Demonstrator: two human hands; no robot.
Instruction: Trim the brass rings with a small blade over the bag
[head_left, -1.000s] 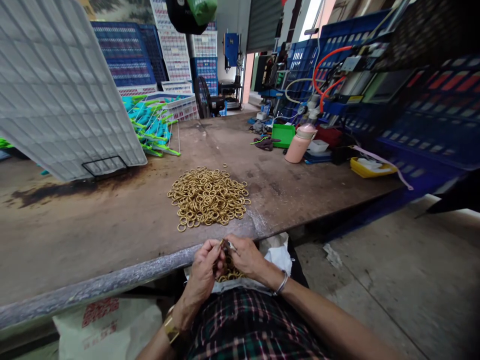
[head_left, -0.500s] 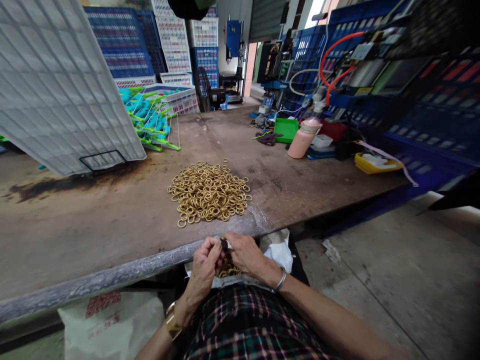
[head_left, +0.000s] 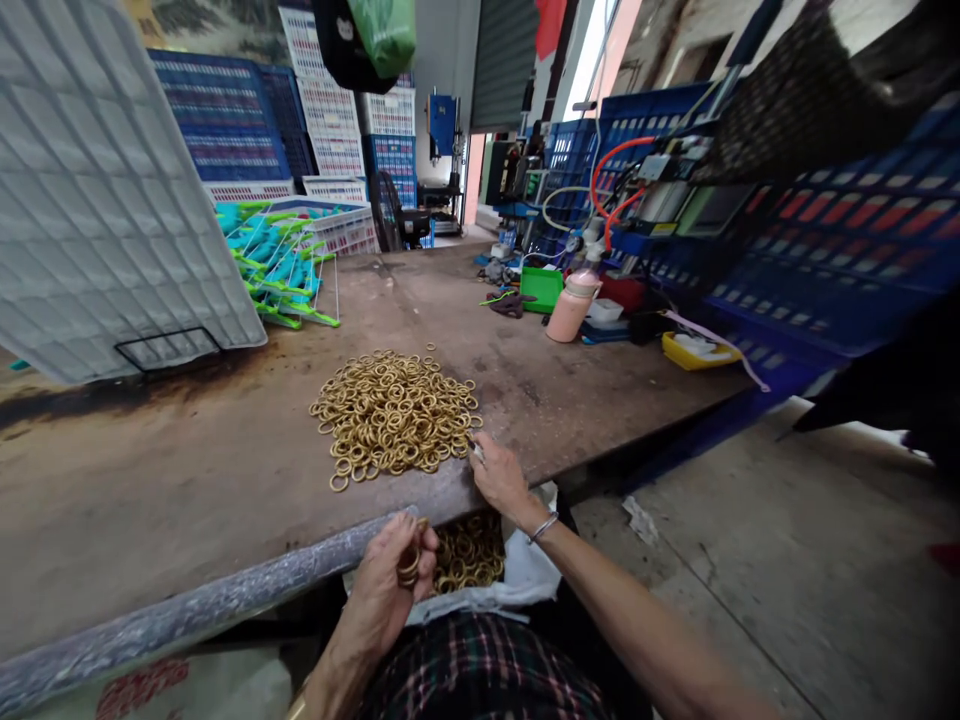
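Curled closed, my left hand holds several brass-coloured rings over my lap. My right hand is at the table's front edge, by the near right side of a large heap of rings. Its fingers are closed on a small metal tool with a dark tip, whose exact kind I cannot make out. The tip touches or nearly touches the heap's edge. Below and between my hands, an open whitish bag on my lap holds many more such rings.
A grey ribbed plastic crate stands tilted at the left, with green and turquoise plastic pieces behind it. A pink bottle, a green tray and a yellow dish stand at the right of the table.
My hands were together over the bag; now they are apart. The right hand has moved forward and right with the tool to the heap, while the left, still holding rings, has dropped slightly lower.
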